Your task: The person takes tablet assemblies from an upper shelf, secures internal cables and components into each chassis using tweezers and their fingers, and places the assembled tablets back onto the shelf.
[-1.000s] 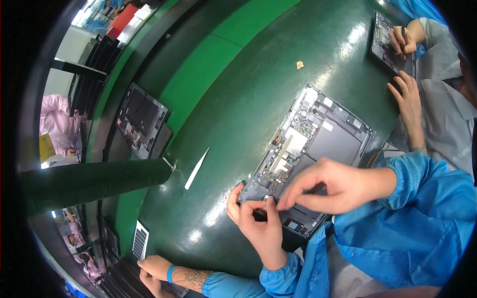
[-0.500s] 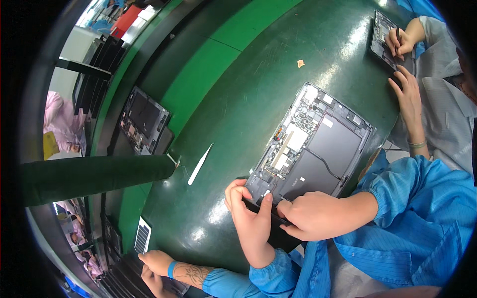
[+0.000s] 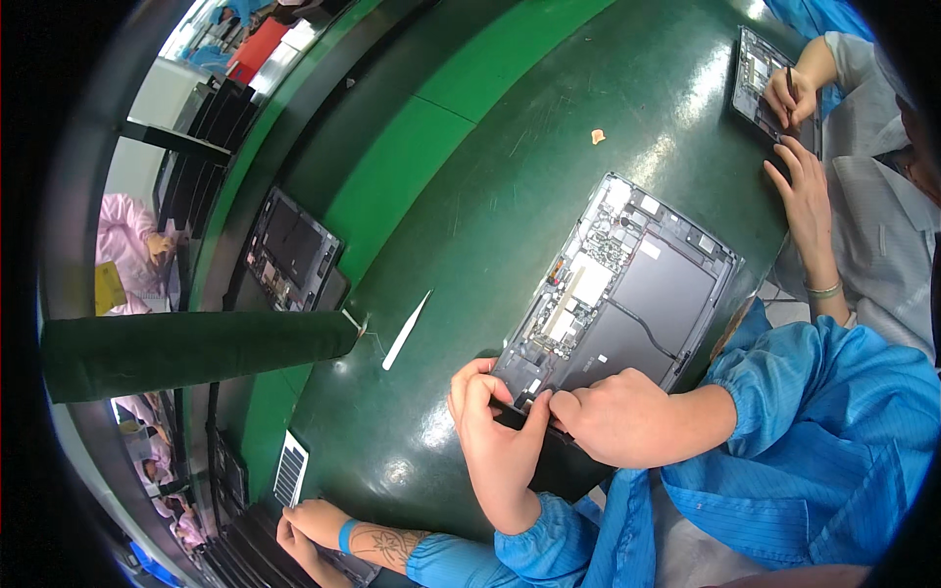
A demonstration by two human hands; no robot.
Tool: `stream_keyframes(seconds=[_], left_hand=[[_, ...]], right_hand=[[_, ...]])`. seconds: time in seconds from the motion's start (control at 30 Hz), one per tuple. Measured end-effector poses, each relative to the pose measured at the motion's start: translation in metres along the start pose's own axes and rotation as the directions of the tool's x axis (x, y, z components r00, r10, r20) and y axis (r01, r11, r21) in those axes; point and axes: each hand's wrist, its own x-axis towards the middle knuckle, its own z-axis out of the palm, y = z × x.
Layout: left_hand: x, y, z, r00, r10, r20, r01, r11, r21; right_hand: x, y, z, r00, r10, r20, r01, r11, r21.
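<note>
A thin flat computer (image 3: 647, 304) lies opened in front of me, showing its circuit board, a large dark grey battery and a black cable across it. My left hand (image 3: 500, 431) grips its near left corner, fingers around the edge and thumb at the near rim. Right beside that thumb, my right hand (image 3: 627, 419) has its fingers curled and pressed together at the near edge. What those fingertips hold, if anything, is hidden. Under my left hand a dark strip shows along the edge. White pointed tweezers or a similar slim tool (image 3: 406, 333) lies to the left.
A co-worker's hands (image 3: 799, 98) work on another opened device (image 3: 755, 73) at upper right. Another person's tattooed arm (image 3: 387, 544) reaches in at lower left, by a white slatted piece (image 3: 290, 468). A dark green post (image 3: 196, 355) and another opened device (image 3: 292, 245) stand left.
The whole view has shifted slightly. My left thumb and right fingertips are closer together at the computer's near edge, and the dark strip beneath my left hand shows more.
</note>
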Motion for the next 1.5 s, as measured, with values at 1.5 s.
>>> stream_keyframes(seconds=[1.5], left_hand=[[0.014,0.001,-0.015,0.970,-0.079,0.229,0.075,0.997,0.025]], right_hand=[[-0.008,0.000,-0.020,0.998,0.037,0.048,-0.040,0.997,0.063]])
